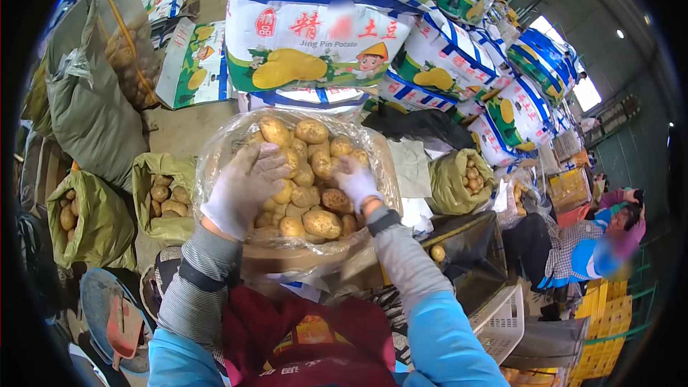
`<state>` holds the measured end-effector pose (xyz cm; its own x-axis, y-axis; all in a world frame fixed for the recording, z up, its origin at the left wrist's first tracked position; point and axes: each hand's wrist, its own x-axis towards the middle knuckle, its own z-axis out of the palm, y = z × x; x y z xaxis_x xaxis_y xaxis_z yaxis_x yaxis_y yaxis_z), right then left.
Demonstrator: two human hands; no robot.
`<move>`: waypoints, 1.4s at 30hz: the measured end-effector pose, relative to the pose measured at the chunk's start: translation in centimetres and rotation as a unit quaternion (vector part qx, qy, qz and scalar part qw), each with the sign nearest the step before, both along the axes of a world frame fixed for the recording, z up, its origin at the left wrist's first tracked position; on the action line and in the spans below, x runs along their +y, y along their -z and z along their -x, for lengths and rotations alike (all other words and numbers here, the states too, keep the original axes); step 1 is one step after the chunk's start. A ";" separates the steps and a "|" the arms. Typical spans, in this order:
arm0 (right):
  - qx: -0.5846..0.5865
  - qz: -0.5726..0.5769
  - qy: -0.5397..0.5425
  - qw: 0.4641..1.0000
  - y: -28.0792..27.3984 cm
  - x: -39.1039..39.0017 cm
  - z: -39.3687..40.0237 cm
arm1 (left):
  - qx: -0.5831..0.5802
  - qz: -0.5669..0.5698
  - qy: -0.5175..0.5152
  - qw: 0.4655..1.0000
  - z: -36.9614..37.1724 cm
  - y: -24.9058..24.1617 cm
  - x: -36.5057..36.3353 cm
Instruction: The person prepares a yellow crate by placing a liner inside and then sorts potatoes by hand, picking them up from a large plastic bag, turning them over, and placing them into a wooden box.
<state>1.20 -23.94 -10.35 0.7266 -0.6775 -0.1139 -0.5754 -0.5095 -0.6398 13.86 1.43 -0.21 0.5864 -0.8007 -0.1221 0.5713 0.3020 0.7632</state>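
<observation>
Several yellow-brown potatoes (304, 173) fill a box lined with clear plastic (215, 136) in front of me. My left hand (251, 180), in a whitish work glove, lies over the potatoes on the left side with its fingers stretched out. On the right side, my right hand (356, 183), also gloved, rests its fingers against the potatoes near the liner. Neither hand shows a potato gripped in it. Some potatoes near the front carry dark soil marks.
Printed potato cartons (315, 36) are stacked behind the box. Green sacks of potatoes stand left (163, 197) and right (462, 183). A blue tub (97, 301) holds a red dustpan (125, 330). At right are a white crate (502, 326) and another person (573, 244).
</observation>
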 end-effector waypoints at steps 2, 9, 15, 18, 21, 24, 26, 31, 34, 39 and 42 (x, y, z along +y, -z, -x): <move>0.114 0.112 -0.010 0.987 2.5 0.8 -4.5 | -0.058 -0.022 -0.013 0.998 -0.5 0.3 -0.1; -0.019 -0.047 0.024 0.998 6.4 -1.1 -6.6 | 0.025 0.059 0.045 0.997 -1.6 0.4 -0.2; -0.245 -0.158 -0.090 0.952 -0.5 1.2 -0.8 | 0.041 -0.067 0.003 0.997 0.6 1.8 -2.6; -0.204 -0.013 -0.223 0.953 -9.4 5.1 2.2 | 0.029 -0.086 0.104 0.991 2.9 3.6 -4.2; -0.259 -0.073 -0.197 0.943 -11.5 6.4 4.3 | 0.052 0.093 0.169 0.980 4.8 3.2 -4.3; -0.288 0.025 -0.116 0.950 -10.8 7.2 5.2 | -0.193 0.029 0.197 0.961 5.2 3.7 -6.2; -0.256 0.104 -0.065 0.959 -10.3 8.1 5.4 | -0.293 -0.058 0.146 0.943 5.3 7.6 -7.0; -0.491 -0.229 0.169 0.823 -9.3 7.2 4.6 | -0.305 0.010 0.085 0.949 6.8 4.6 -6.2; -0.449 -0.288 0.166 0.829 -7.9 6.4 5.5 | -0.134 0.104 0.147 0.974 6.6 2.8 -6.5; -0.404 -0.229 0.083 0.882 -9.0 7.8 5.6 | -0.393 0.054 0.117 0.910 4.9 4.3 -6.9; -0.340 -0.135 0.020 0.930 -10.6 9.2 5.6 | -0.213 0.120 0.112 0.963 5.3 4.2 -6.9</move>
<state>-4.42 -14.70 0.22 0.6673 -0.7195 0.1926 -0.0052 -0.2631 -0.9648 8.59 -5.43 -4.36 0.3518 -0.8881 0.2957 0.2936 0.4047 0.8661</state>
